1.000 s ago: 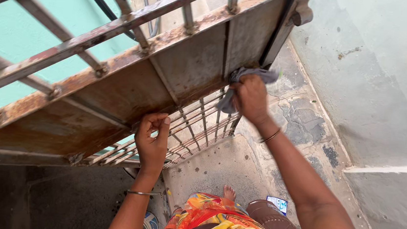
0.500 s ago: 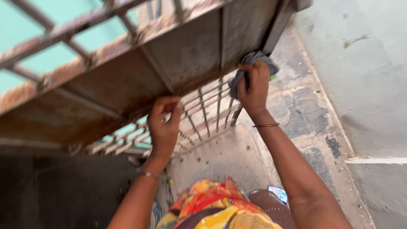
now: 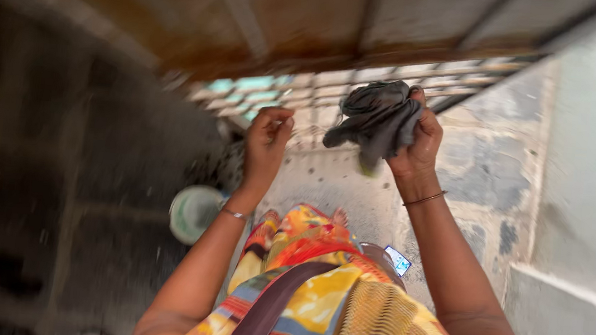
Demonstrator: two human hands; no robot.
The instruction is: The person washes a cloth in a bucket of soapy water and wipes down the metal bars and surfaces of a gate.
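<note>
Grey cloth (image 3: 377, 120) is hanging bunched and crumpled from the right hand (image 3: 419, 138), now lifted off the rusty metal gate (image 3: 310, 25) it was pressed against half a second ago — the view has dropped and blurred, and the gate's upper bars are no longer showing. The cloth is dark, limp, folded over itself, one corner drooping toward six o'clock. The right hand's fingers are clamped around its top, at the cloth's three o'clock. The left hand (image 3: 265, 143), at nine o'clock from the cloth, is closing its fingertips on a thin lower bar — the blur is hiding how tightly. A pale bucket (image 3: 193, 212) is sitting on the floor below it.
</note>
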